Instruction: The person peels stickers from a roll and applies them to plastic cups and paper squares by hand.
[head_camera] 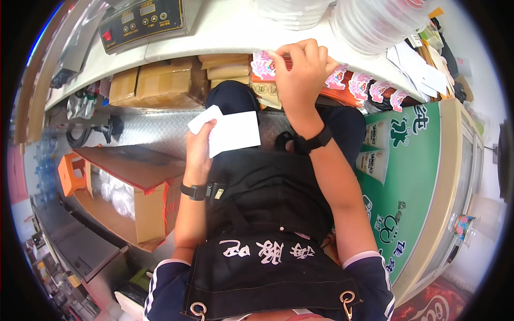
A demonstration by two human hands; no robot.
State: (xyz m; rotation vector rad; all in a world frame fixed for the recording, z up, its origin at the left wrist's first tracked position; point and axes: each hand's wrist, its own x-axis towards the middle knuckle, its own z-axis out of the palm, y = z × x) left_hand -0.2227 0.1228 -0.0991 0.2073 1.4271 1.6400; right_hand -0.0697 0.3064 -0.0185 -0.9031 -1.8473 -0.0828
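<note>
My left hand (pixel 199 146) holds several white paper sheets (pixel 237 132), a smaller piece angled across the others under the thumb. At the counter's front edge, my right hand (pixel 303 74) bends over a pink-and-white printed sticker (pixel 263 66), its thumb and forefinger at the sticker's right edge. Whether they pinch it or press on it cannot be told. That sticker lies over a row of red packets (pixel 341 96), partly hidden by the hand. Farther right, several similar pink stickers (pixel 359 86) sit on the packets.
Stacked clear plastic lids or bowls (pixel 369 24) stand on the white counter (pixel 225 32), near a control panel (pixel 142 22). Below are a taped cardboard box (pixel 160 84) and brown paper bags (pixel 227 68). An open carton (pixel 150 216) lies left; a green-sided freezer (pixel 413 168) stands right.
</note>
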